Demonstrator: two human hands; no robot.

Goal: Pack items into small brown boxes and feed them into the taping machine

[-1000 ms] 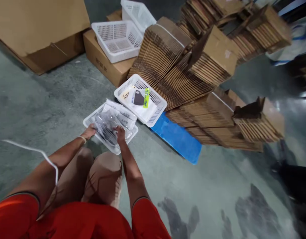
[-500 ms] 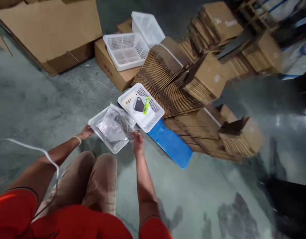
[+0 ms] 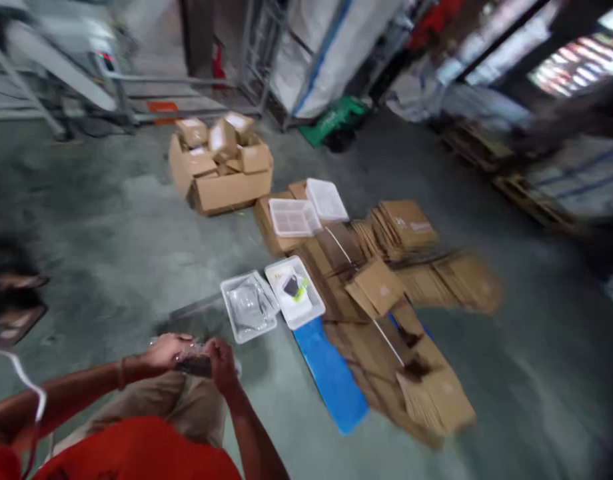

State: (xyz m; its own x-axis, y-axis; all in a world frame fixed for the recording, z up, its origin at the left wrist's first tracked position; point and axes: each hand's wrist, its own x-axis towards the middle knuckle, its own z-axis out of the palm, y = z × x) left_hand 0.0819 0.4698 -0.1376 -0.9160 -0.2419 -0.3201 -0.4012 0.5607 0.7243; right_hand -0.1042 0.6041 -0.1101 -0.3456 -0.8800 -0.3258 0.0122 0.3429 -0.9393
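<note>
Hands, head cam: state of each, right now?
Left hand: closed on the clear plastic packet.
Right hand: closed on the same packet.

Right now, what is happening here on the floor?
A person holds a clear packet between the left hand and the right hand, above the knees. On the floor ahead, a white basket holds more packets, beside a second basket and a blue sheet. Flat cardboard stacks lie to the right.
</note>
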